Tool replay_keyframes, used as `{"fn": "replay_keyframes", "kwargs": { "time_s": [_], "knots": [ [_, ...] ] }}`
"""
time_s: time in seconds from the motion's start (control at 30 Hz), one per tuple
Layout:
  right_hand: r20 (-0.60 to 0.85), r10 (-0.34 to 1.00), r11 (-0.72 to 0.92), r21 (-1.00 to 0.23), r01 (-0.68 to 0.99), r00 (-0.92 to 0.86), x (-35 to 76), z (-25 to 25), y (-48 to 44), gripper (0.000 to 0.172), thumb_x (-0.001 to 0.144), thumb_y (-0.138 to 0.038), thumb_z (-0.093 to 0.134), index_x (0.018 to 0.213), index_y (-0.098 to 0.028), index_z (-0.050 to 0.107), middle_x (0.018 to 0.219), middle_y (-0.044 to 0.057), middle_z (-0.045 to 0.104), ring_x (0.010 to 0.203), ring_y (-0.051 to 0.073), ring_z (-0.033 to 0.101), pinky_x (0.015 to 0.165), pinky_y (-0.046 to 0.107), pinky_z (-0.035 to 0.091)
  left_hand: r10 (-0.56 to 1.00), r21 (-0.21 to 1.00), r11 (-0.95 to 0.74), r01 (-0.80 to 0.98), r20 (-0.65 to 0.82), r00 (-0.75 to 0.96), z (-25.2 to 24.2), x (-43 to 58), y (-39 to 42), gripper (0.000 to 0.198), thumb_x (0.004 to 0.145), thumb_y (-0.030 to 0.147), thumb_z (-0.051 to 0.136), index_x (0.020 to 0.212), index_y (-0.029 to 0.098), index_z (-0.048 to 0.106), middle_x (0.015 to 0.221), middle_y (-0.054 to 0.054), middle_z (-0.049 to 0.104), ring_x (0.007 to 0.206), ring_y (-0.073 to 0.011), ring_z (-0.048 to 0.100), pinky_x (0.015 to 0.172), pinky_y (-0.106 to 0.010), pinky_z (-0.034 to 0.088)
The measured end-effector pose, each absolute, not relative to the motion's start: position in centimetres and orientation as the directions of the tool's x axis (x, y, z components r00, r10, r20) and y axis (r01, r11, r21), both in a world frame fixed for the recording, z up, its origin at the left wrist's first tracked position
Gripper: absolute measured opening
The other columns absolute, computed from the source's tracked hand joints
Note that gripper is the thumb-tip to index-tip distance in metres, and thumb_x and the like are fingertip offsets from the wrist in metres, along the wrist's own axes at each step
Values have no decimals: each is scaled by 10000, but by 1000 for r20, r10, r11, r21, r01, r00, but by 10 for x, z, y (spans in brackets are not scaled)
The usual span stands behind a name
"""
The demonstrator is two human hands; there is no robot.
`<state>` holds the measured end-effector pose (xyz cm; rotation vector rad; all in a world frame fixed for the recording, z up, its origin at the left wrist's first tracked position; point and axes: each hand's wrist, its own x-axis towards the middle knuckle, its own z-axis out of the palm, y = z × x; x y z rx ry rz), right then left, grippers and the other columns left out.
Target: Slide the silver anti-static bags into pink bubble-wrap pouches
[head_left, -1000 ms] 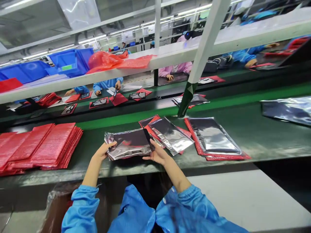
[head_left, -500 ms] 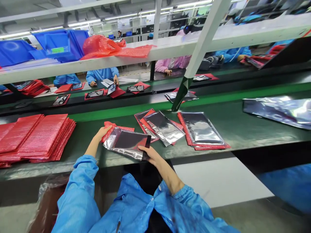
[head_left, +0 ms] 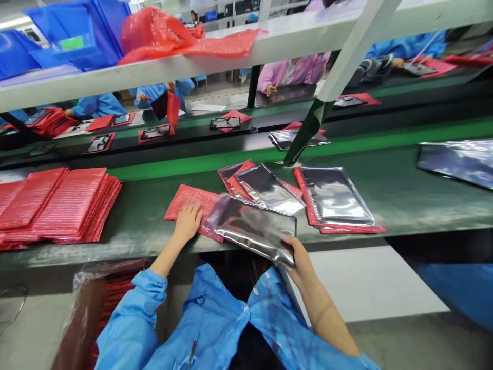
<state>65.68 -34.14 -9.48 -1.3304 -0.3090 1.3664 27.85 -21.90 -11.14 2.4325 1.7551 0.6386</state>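
1. Right hand [head_left: 298, 257]: grip pinches the near corner of one shiny silver foil bag [head_left: 250, 228], which overhangs the green tabletop's [head_left: 404, 205] near edge.
2. Left hand [head_left: 188, 222]: grip spread flat on one red bubble-wrap pouch [head_left: 188, 198].
3. Bare tabletop separates the pouch from one stack of red pouches [head_left: 65, 203].

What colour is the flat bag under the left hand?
The bag is red with a fine bubble pattern, seen best in the head view.

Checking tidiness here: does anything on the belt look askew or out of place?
The silver bag in the right hand lies tilted, its corner past the belt edge; the pile behind it is fanned crookedly.
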Motion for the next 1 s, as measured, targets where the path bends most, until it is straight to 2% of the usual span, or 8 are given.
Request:
{"fn": "replay_keyframes", "kwargs": {
  "time_s": [0.1, 0.23, 0.37, 0.5, 0.57, 0.67, 0.83, 1.0],
  "knots": [
    [-557, 801, -389, -764, -515, 221, 666, -92, -346, 422, 683, -408, 936, 1013, -200, 776, 893, 68, 828, 824, 278, 794, 719, 337, 661, 920, 294, -342, 892, 299, 255, -121, 271, -219, 410, 1138, 399, 455, 1436, 219, 671, 1483, -134, 690, 1372, -336, 609, 1196, -513, 467],
    [-515, 798, -313, -798, -515, 313, 672, -89, -351, 439, 743, -449, 943, 1083, -217, 792, 976, 67, 845, 946, 299, 821, 817, 357, 697, 902, 252, -369, 895, 329, 280, -112, 250, -214, 427, 1097, 434, 563, 1437, 195, 661, 1557, -162, 624, 1428, -366, 562, 1254, -550, 413],
    [-496, 797, -264, -800, -539, 344, 679, -94, -356, 509, 795, -493, 940, 1203, -237, 776, 1045, 54, 849, 968, 275, 824, 811, 344, 707, 905, 247, -353, 902, 336, 262, -101, 271, -236, 467, 1045, 500, 665, 1400, 195, 672, 1438, -174, 648, 1313, -354, 611, 1165, -495, 496],
    [-543, 795, -337, -765, -550, 269, 672, -100, -360, 460, 730, -350, 991, 1112, -196, 785, 1025, 74, 850, 908, 248, 823, 767, 289, 691, 931, 221, -308, 925, 272, 245, -98, 301, -252, 406, 1036, 531, 688, 1321, 243, 720, 1310, -141, 699, 1234, -356, 625, 1093, -491, 514],
    [-552, 796, -355, -758, -547, 249, 668, -102, -364, 429, 736, -342, 983, 1085, -188, 787, 1019, 81, 849, 912, 248, 823, 749, 272, 685, 942, 245, -274, 930, 261, 209, -97, 304, -251, 294, 1100, 438, 582, 1239, 242, 751, 1254, -137, 724, 1195, -340, 643, 1075, -473, 512],
    [-560, 805, -375, -738, -561, 198, 669, -105, -372, 431, 750, -380, 972, 1090, -188, 788, 1012, 90, 847, 925, 263, 825, 723, 276, 686, 965, 289, -226, 930, 196, 174, -92, 301, -248, 317, 1137, 350, 458, 1161, 244, 756, 1224, -137, 749, 1152, -314, 681, 1036, -433, 516],
    [-588, 799, -403, -676, -617, 122, 681, -110, -383, 389, 733, -381, 970, 1037, -227, 782, 1025, 85, 850, 914, 283, 827, 735, 331, 703, 991, 326, -98, 940, 120, 61, -52, 296, -261, 321, 1144, 345, 413, 1233, 215, 692, 1029, -134, 775, 909, -300, 741, 827, -367, 500],
    [-595, 786, -360, -661, -658, 168, 692, -109, -386, 389, 765, -349, 921, 1115, -245, 787, 1075, 80, 845, 966, 302, 821, 753, 383, 713, 938, 540, -162, 826, 343, -41, 33, 252, -263, 347, 1142, 507, 447, 1192, 245, 669, 1043, -33, 750, 909, -227, 694, 809, -298, 501]
  ]
}}
